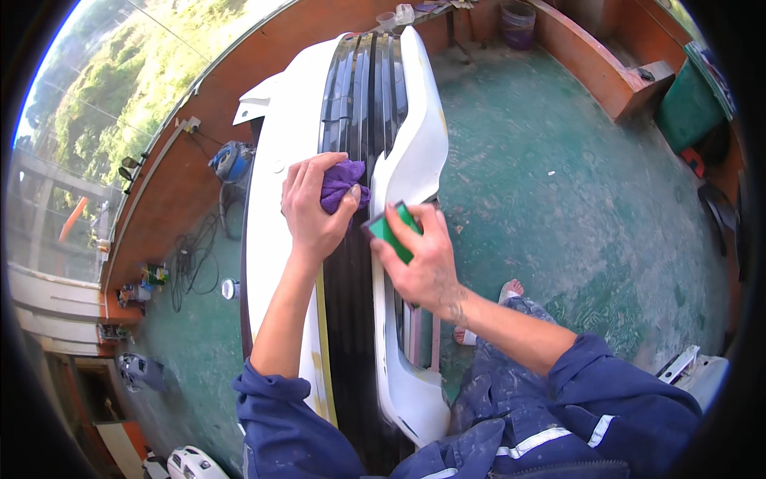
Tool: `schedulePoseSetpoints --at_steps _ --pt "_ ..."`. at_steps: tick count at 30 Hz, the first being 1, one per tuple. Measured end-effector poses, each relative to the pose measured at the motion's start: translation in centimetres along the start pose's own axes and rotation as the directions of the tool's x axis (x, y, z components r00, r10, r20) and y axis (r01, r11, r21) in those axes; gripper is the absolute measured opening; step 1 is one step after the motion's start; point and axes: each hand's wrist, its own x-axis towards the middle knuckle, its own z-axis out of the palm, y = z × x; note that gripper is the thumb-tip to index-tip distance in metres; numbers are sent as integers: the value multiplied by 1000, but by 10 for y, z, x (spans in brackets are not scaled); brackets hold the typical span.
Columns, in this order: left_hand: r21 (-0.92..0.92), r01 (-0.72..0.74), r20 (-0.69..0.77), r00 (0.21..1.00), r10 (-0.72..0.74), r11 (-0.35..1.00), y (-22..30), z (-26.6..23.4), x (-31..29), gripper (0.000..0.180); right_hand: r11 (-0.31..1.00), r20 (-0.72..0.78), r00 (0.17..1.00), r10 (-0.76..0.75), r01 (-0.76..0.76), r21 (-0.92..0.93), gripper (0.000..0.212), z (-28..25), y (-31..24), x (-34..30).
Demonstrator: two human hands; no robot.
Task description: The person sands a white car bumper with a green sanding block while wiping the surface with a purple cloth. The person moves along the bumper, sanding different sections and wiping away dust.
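A white car bumper (pixel 289 100) with a black slatted grille (pixel 351 343) runs lengthwise in front of me. My left hand (pixel 309 209) is closed around a bunched purple cloth (pixel 341 185), above the grille's left edge. In my right hand (pixel 428 259) is a green sanding block (pixel 391 235) with a dark edge, gripped between thumb and fingers. The block is at the white strip right of the grille; whether its underside touches the surface is hidden. Yellowish patches and a yellow strip (pixel 326 343) show along the bumper's near left part.
Left of the bumper are a blue machine (pixel 231 163) with a hose, a tangled black cable (pixel 190 263) and a small can (pixel 230 288). A purple bucket (pixel 517 24), low orange wall (pixel 586 60) and green bin (pixel 688 104) stand far right. A white part (pixel 696 374) lies near right.
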Motion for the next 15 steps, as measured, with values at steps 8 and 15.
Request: schedulePoseSetpoints --at_steps 8,15 --pt "-6 16 -1 1000 -16 1000 2 1 6 39 954 -80 979 190 -164 251 56 8 -4 11" --pt "-22 54 42 998 -53 998 0 -2 0 41 932 12 989 149 -144 333 56 -1 -6 -24"
